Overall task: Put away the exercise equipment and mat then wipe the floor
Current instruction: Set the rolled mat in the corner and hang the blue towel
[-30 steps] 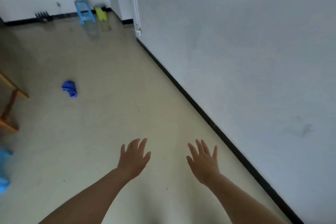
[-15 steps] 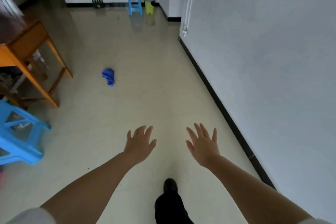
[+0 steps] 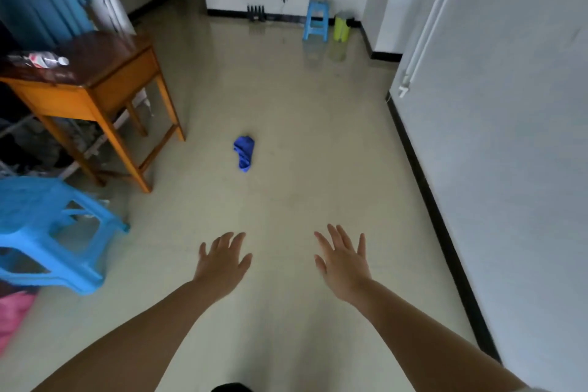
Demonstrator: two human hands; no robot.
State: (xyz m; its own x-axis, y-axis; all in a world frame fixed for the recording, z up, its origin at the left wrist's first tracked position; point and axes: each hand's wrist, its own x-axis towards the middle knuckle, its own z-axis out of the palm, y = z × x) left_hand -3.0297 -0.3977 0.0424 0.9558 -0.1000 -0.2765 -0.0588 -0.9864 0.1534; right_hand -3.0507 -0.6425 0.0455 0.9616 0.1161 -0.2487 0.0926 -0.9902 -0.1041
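Both hands are empty: the left hand (image 3: 222, 259) and the right hand (image 3: 345, 259) hang palm-down over the floor (image 3: 302, 111) with fingers spread and straight, gripping nothing and touching nothing; they sit side by side but apart, arms reaching forward from the bottom of the view.

Ahead of them, well apart, lies the blue cloth (image 3: 244, 152), crumpled on bare floor, between the wooden table (image 3: 95, 86) on the left and the wall (image 3: 509, 137) on the right; it looks like the wiping rag the task calls for.

Compared with a second ago, the view has swung left and the cloth has come from the far left to nearly dead centre; the table and the near blue stool (image 3: 47, 229) have entered the picture; the hands have kept their open pose throughout. That suggests the person has turned to face the cloth and is walking towards it.

No mat or exercise gear is visible on the floor, so the putting-away seems done and wiping is probably the step in hand; the next move likely means closing the gap and stooping to pick the cloth up.
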